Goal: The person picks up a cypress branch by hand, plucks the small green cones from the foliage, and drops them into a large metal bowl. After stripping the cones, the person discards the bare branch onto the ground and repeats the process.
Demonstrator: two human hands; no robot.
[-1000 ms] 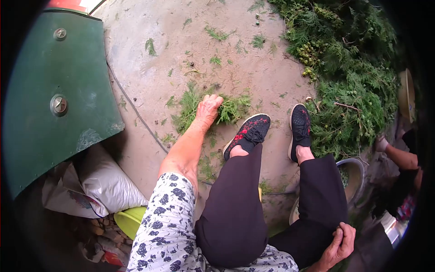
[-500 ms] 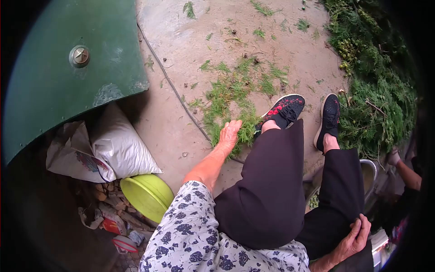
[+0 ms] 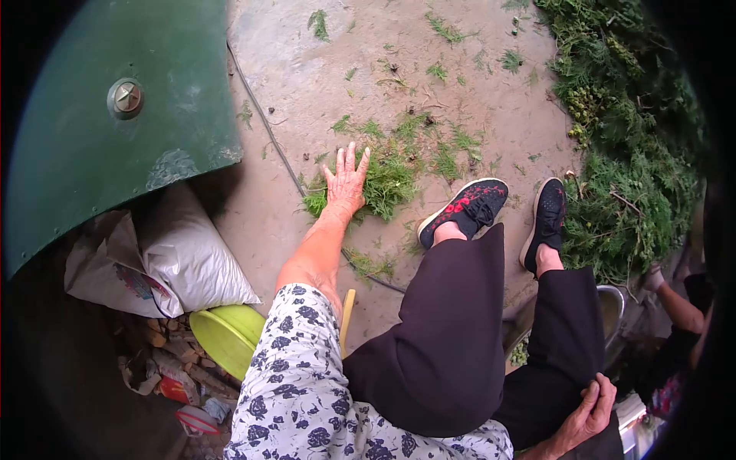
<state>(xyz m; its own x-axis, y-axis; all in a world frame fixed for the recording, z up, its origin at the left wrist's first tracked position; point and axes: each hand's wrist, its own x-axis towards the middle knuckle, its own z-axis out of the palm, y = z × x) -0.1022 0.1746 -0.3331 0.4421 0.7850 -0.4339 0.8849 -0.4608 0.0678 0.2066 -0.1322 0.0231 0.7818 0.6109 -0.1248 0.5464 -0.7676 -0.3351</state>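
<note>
My left hand (image 3: 347, 184) is open, fingers spread, laid palm down on the left edge of a loose heap of green conifer sprigs (image 3: 392, 182) on the concrete floor. A few more sprigs (image 3: 369, 264) lie nearer me beside a dark cable. My right hand (image 3: 586, 418) rests by my black trouser leg (image 3: 560, 337), its fingers curled and pressed together. What they hold, if anything, is hidden.
A large pile of conifer branches (image 3: 621, 199) lies at right. My shoes (image 3: 468, 208) stand between it and the heap. At left are a green metal panel (image 3: 176, 92), a white sack (image 3: 192, 253) and a yellow-green basin (image 3: 226, 337). Another person's arm (image 3: 678, 303) shows far right.
My left hand has moved forward and left, its fingers now spread. The near sprigs have gathered into a denser heap farther forward, baring some floor by my shoe. My right hand stays by the trouser leg.
</note>
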